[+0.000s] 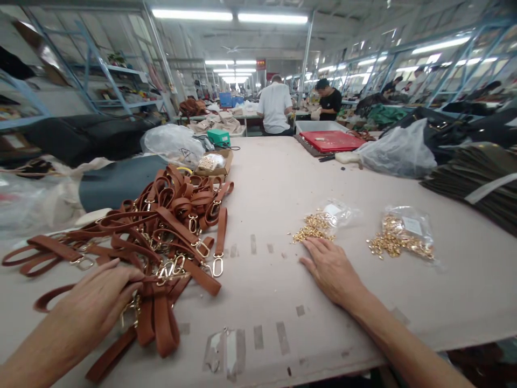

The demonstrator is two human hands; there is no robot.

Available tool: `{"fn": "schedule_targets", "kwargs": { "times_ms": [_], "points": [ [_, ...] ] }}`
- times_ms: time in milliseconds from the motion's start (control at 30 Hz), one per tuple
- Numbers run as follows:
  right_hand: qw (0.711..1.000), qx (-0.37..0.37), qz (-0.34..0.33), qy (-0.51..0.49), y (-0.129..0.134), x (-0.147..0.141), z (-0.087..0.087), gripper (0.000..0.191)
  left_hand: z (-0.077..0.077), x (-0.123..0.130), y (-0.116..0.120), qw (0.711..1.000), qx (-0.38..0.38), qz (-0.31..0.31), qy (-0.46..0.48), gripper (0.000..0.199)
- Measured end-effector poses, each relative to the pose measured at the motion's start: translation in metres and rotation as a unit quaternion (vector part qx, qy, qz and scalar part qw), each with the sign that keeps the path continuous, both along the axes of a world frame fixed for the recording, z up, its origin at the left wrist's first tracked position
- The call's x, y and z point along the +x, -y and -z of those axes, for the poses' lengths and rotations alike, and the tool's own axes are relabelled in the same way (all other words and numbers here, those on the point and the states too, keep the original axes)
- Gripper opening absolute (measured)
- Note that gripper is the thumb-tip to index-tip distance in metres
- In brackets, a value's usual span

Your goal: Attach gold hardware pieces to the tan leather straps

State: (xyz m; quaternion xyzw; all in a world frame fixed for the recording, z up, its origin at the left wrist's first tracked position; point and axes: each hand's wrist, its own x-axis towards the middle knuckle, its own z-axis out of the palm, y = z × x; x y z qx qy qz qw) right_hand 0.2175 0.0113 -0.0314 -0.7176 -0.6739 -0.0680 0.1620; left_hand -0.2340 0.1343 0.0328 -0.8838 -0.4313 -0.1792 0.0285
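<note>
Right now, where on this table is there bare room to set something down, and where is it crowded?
Mostly bare tabletop lies between the brown straps and the left gold heap, and behind that heap towards the red slab. A narrower gap separates it from the right gold heap. The strap-piled left side is crowded.

Straps (163,323) plain reddish-brown, clasps (218,257) gold; small metal pieces (313,225) gold; tabletop (266,183) pale pinkish-grey; box (218,137) green.

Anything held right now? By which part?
Left hand: fingers at brown straps beside a gold clasp; whether gripped can't be told. Right hand: open, fingertips at gold pieces, nothing visibly held.
</note>
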Motion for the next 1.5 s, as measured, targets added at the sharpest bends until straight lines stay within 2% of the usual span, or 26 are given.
{"fn": "schedule_targets", "kwargs": {
  "times_ms": [67, 100, 200, 300, 433, 533, 667, 733, 833, 900, 933, 1100, 1200, 1300, 1500],
  "points": [
    [0.999, 0.026, -0.020, -0.011, 0.001, 0.003, 0.002, 0.036, -0.012, 0.014, 0.019, 0.997, -0.034, -0.054, 0.043, 0.028],
    [0.998, 0.043, -0.029, -0.021, 0.003, 0.006, 0.003, 0.034, -0.019, 0.025, 0.031, 0.991, -0.076, -0.086, 0.063, 0.026],
    [0.993, 0.102, -0.037, -0.050, 0.009, 0.017, 0.008, 0.032, -0.034, 0.067, 0.067, 0.955, -0.231, -0.091, 0.163, 0.026],
    [0.986, 0.136, -0.025, -0.096, 0.018, 0.023, 0.008, 0.031, -0.030, 0.106, 0.092, 0.900, -0.331, -0.080, 0.271, 0.024],
    [0.965, 0.122, 0.009, -0.234, 0.042, 0.010, -0.007, 0.025, -0.014, 0.143, 0.114, 0.862, -0.383, -0.046, 0.328, 0.026],
    [0.914, 0.083, 0.049, -0.395, 0.065, -0.014, -0.020, 0.024, -0.001, 0.171, 0.131, 0.813, -0.454, -0.041, 0.362, 0.032],
    [0.800, 0.041, 0.039, -0.597, 0.094, -0.044, -0.026, 0.029, 0.012, 0.206, 0.156, 0.711, -0.576, -0.011, 0.402, 0.038],
    [0.741, 0.019, 0.021, -0.671, 0.106, -0.055, -0.025, 0.029, 0.017, 0.218, 0.166, 0.688, -0.599, 0.004, 0.410, 0.037],
    [0.673, -0.010, 0.004, -0.740, 0.117, -0.063, -0.022, 0.025, 0.019, 0.228, 0.176, 0.686, -0.609, 0.017, 0.396, 0.035],
    [0.647, -0.017, 0.007, -0.762, 0.121, -0.065, -0.022, 0.024, 0.020, 0.232, 0.179, 0.685, -0.616, 0.023, 0.387, 0.037],
    [0.643, -0.019, 0.010, -0.765, 0.122, -0.066, -0.023, 0.025, 0.020, 0.233, 0.180, 0.687, -0.618, 0.027, 0.383, 0.038],
    [0.674, -0.042, 0.009, -0.738, 0.124, -0.064, -0.027, 0.025, 0.023, 0.236, 0.184, 0.703, -0.604, 0.060, 0.371, 0.040],
    [0.692, -0.047, 0.015, -0.720, 0.125, -0.063, -0.027, 0.024, 0.025, 0.237, 0.186, 0.697, -0.607, 0.063, 0.377, 0.039],
    [0.698, -0.044, 0.010, -0.715, 0.127, -0.064, -0.026, 0.023, 0.025, 0.238, 0.186, 0.695, -0.609, 0.064, 0.376, 0.039],
    [0.696, -0.024, -0.003, -0.717, 0.129, -0.071, -0.024, 0.014, 0.026, 0.236, 0.186, 0.742, -0.578, 0.039, 0.337, 0.043]
  ]
}}
